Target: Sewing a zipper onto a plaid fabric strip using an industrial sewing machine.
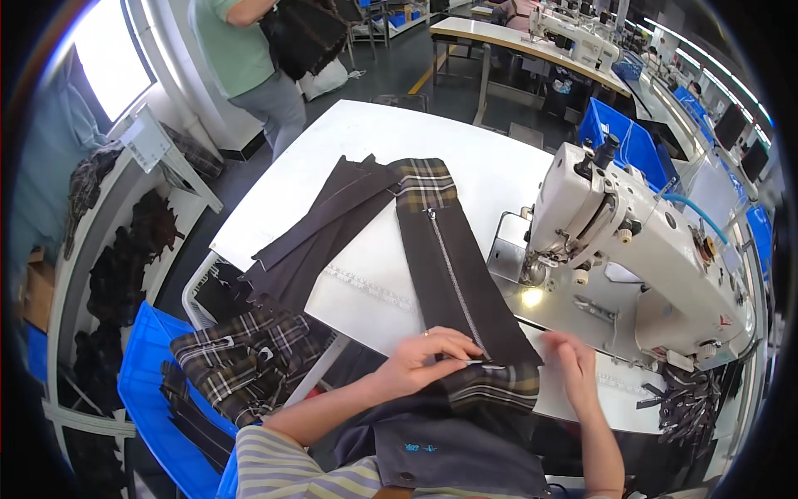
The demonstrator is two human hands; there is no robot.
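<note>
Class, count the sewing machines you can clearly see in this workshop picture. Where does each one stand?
2. A large white sewing machine stands on the white table, right of the hands; another white machine sits on the far table. More may be hidden.

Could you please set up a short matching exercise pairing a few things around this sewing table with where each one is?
Things:
1. left hand
2. right hand
3. sewing machine
4. blue bin

Places:
A. on the floor left of the table, holding plaid pieces
B. on the near end of the zipper
C. on the table's right side
D. at the dark fabric strip's near right corner

Pairs: 1-B, 2-D, 3-C, 4-A
</note>
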